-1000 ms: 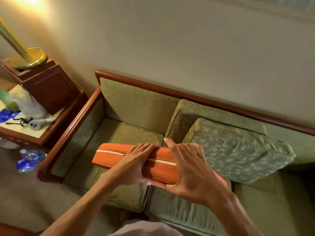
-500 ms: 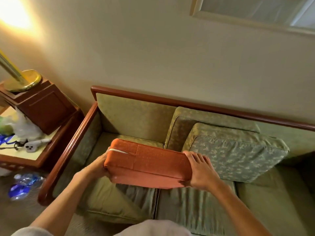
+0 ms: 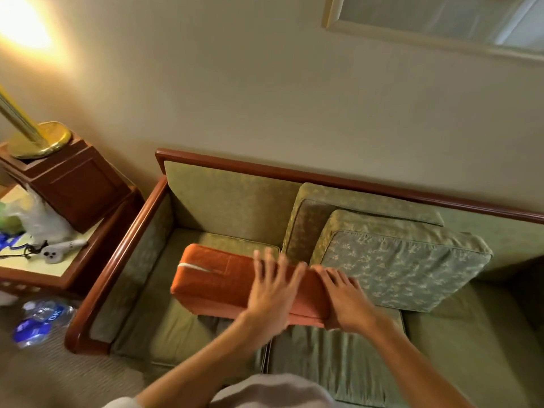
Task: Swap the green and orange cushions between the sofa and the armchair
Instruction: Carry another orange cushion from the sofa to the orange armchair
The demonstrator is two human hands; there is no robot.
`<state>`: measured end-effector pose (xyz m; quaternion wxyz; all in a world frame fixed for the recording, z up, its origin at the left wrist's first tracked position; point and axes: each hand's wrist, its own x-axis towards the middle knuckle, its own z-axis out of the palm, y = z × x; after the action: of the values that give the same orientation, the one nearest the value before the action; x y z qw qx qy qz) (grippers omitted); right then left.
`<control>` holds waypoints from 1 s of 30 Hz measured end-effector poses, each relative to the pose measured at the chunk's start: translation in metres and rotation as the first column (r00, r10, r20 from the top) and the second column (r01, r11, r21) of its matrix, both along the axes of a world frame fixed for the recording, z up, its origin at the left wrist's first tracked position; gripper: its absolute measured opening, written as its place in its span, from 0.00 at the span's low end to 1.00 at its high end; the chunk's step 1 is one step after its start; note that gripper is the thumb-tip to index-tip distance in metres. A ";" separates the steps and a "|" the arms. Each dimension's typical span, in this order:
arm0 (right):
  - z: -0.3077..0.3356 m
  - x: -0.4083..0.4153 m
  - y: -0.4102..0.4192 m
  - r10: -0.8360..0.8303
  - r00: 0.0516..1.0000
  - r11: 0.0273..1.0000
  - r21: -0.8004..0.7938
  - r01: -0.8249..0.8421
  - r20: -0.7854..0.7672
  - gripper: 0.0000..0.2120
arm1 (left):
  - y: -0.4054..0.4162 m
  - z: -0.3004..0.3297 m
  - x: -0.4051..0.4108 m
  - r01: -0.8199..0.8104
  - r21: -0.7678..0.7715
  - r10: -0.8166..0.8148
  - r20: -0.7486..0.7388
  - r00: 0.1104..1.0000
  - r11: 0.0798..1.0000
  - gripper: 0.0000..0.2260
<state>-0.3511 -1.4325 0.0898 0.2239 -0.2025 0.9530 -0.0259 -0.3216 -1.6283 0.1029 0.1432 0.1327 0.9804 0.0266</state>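
The orange cushion (image 3: 217, 281) stands on its long edge on the left seat of the green sofa (image 3: 223, 201), with a white zipper strip showing at its upper left. My left hand (image 3: 273, 287) lies blurred against the cushion's middle, fingers spread and flat. Over the cushion's right end, my right hand (image 3: 344, 295) has its fingers curled across the top edge. A green patterned cushion (image 3: 397, 266) leans on the sofa's back cushion just right of my hands, touching the orange one's right end.
The sofa's wooden armrest (image 3: 117, 260) runs along the left. Beyond it a side table (image 3: 44, 272) carries a wooden box with a brass lamp base (image 3: 38, 139), a white bag and a small white controller (image 3: 59, 250). Plastic water bottles (image 3: 38, 322) lie on the carpet.
My left hand has let go of the cushion's left end and slid to its middle, fingers now spread. The orange cushion has come down onto the seat; my right hand stays on its right end.
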 end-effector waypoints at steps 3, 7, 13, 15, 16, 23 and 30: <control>-0.005 0.019 -0.001 -0.074 0.997 0.996 -0.053 0.073 -0.022 0.62 | 0.043 -0.019 0.013 0.093 0.009 -0.093 -0.039 0.995 0.996 0.54; 0.032 0.024 0.012 -0.070 0.998 0.989 -0.131 0.069 -0.002 0.59 | 0.046 -0.008 0.015 0.151 0.168 -0.115 -0.208 0.971 0.974 0.56; 0.120 0.016 -0.017 0.032 0.971 0.929 -0.352 -0.117 -0.238 0.49 | -0.030 0.049 -0.004 0.141 0.432 -0.031 -0.252 0.967 0.891 0.59; 0.121 0.014 -0.039 0.058 0.969 0.912 -0.382 -0.149 -0.238 0.51 | -0.055 0.038 -0.005 0.072 0.494 0.013 -0.166 0.986 0.867 0.58; 0.113 0.015 -0.052 0.064 0.977 0.913 -0.383 -0.140 -0.205 0.53 | -0.062 0.028 -0.004 0.024 0.509 0.032 -0.102 0.994 0.860 0.58; 0.055 0.012 -0.094 -0.045 0.995 0.856 -0.517 -0.009 -0.090 0.63 | -0.084 0.001 -0.007 -0.031 0.526 0.050 -0.022 0.999 0.850 0.59; 0.002 0.002 -0.082 -0.135 0.989 0.896 -0.418 0.151 0.067 0.62 | -0.126 0.003 -0.017 -0.042 0.564 0.058 -0.010 0.998 0.825 0.57</control>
<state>-0.3489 -1.5143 0.0919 0.1896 -0.1751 0.9329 -0.2513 -0.3383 -1.7541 0.1059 0.0837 0.1435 0.9340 0.3163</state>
